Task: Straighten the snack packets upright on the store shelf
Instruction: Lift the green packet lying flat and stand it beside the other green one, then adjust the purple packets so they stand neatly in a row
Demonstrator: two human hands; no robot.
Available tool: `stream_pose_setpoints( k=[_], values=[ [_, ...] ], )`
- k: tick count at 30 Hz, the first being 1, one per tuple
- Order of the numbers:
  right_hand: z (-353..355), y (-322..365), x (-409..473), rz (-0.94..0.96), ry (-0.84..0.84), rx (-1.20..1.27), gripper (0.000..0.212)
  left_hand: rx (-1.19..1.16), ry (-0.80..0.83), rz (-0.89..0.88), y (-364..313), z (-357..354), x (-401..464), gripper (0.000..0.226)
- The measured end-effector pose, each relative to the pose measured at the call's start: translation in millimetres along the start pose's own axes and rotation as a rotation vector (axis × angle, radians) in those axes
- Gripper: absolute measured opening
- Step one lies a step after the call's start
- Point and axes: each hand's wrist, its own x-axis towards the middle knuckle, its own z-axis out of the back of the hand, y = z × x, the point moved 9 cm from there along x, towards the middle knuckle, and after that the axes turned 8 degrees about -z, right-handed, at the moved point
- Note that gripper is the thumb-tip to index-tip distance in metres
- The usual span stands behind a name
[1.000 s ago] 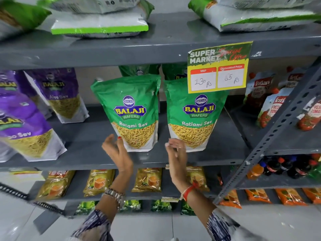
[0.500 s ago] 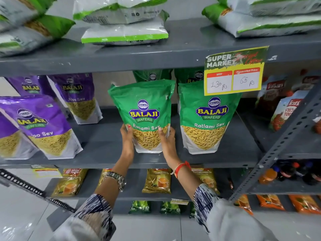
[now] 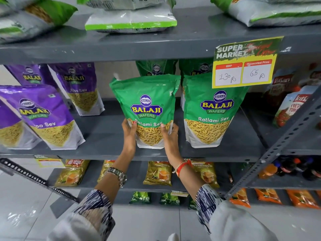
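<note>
A green Ratlami Sev packet (image 3: 147, 101) stands near the front of the grey middle shelf (image 3: 104, 136), leaning slightly left. My left hand (image 3: 129, 134) grips its lower left edge and my right hand (image 3: 171, 136) grips its lower right edge, thumbs across the front. Close to its right stands a second green Ratlami Sev packet (image 3: 212, 115), upright. Two more green packets (image 3: 156, 68) stand behind them, mostly hidden. Purple Aloo Sev packets (image 3: 43, 117) lean to the left on the same shelf, with another purple packet (image 3: 81, 87) behind.
A yellow price card (image 3: 243, 65) hangs from the upper shelf edge over the right green packet. White and green bags (image 3: 132, 18) lie flat on the top shelf. Tomato ketchup pouches (image 3: 291, 105) stand behind a slanted metal post (image 3: 286, 141). Tea packets (image 3: 159, 173) fill the lower shelf.
Both hands rose from below the shelf edge and closed on the lower sides of the left green packet. The view moved closer to the shelf.
</note>
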Motion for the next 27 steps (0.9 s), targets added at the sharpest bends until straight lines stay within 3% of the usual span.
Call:
stream_pose_setpoints(
  k=[7, 11, 16, 23, 27],
  values=[
    [5, -2, 0, 0.006, 0.012, 0.017, 0.062, 0.022, -0.031, -0.004, 2, 0, -4, 0.048],
    [19, -3, -14, 0.039, -0.123, 0.062, 0.065, 0.035, -0.100, 0.028, 1, 16, -11, 0.051],
    [9, -31, -65, 0.077, -0.259, 0.097, 0.022, 0.138, -0.305, -0.053, -4, 84, -34, 0.038],
    [-129, -54, -85, 0.034, -0.047, 0.035, 0.015, 0.265, -0.665, -0.312, -49, 223, -28, 0.020],
    [-214, -51, -64, -0.021, 0.106, 0.049, 0.028, 0.256, -0.736, -0.319, -58, 299, -5, 0.038]
  ],
)
